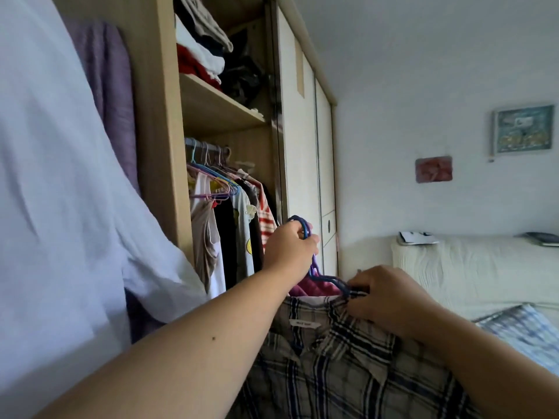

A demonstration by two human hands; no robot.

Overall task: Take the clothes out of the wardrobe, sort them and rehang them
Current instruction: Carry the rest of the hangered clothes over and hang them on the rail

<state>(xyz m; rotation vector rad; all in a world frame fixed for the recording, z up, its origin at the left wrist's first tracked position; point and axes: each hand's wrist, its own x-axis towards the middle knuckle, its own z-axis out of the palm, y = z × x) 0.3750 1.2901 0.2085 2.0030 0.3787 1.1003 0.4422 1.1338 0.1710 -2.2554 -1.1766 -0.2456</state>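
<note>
My left hand (292, 246) has a closed grip on the hook of a blue hanger (328, 279), fingers curled round the loop, whose top sticks out above the knuckles. My right hand (390, 297) grips lower down, fingertips pinching the collar of a plaid shirt (332, 367) where the hanger's arm runs into the neck opening. The shirt hangs in front of me, collar up, with a small white label inside the neck, and fills the bottom of the view between my forearms. Just behind the collar I see a bit of pink cloth (311, 289); I cannot tell whether it sits on the same hanger. Beyond my left hand stands the open wardrobe (160, 116). Its rail (217, 147) is crowded with pastel hangers and hung clothes (242, 225), among them a beige top, a black piece and a red-and-white striped one, packed close together. On the shelf (217, 107) above the rail lie folded clothes (199, 60) in white, red and dark stacks. The wardrobe's white doors (299, 146) run off to the right. A broad white cloth (54, 176) covers the left of the view and hides that side of the wardrobe, with a purple cloth (106, 86) hanging behind it. To the right is a bed (472, 273) with a pale cover, and two small pictures (521, 130) hang on the wall.
</note>
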